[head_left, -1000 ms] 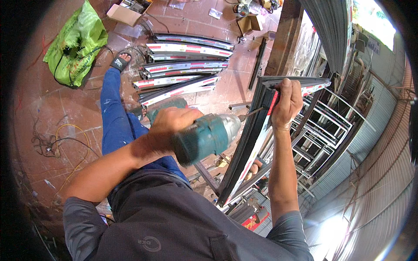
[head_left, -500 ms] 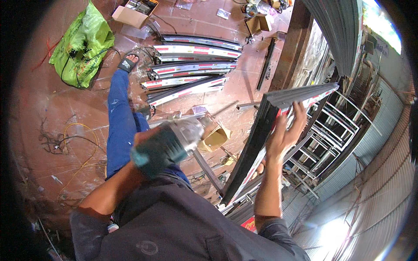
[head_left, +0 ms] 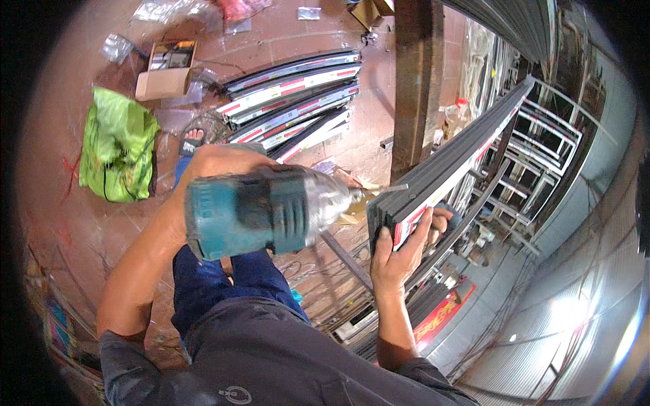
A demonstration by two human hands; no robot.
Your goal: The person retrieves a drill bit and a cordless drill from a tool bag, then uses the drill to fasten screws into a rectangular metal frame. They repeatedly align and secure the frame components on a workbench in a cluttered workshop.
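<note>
A teal power drill (head_left: 247, 210) with a metal nose is in my left hand (head_left: 220, 162), whose fingers wrap round its grip. Its thin bit points right and meets or overlaps the near end of a long grey metal profile (head_left: 447, 169); contact I cannot tell. A white and red label strip runs along the profile's side. My right hand (head_left: 401, 260) is closed on this near end, thumb on the end face and fingers along the labelled side. Beyond it, more fingers beside a dark rounded thing (head_left: 455, 215) show; whose they are is unclear.
Several labelled profiles (head_left: 291, 84) lie on the red-brown floor ahead, near my sandalled foot (head_left: 193, 139). A green bag (head_left: 118, 145) and an open carton (head_left: 162, 81) stand left. A brown steel post (head_left: 416, 88) rises ahead; metal frames (head_left: 535, 159) stand right.
My left hand has brought the drill up and right, near the profile's end. My right hand has gone from outspread fingers to a grip on the profile, which now lies at another angle.
</note>
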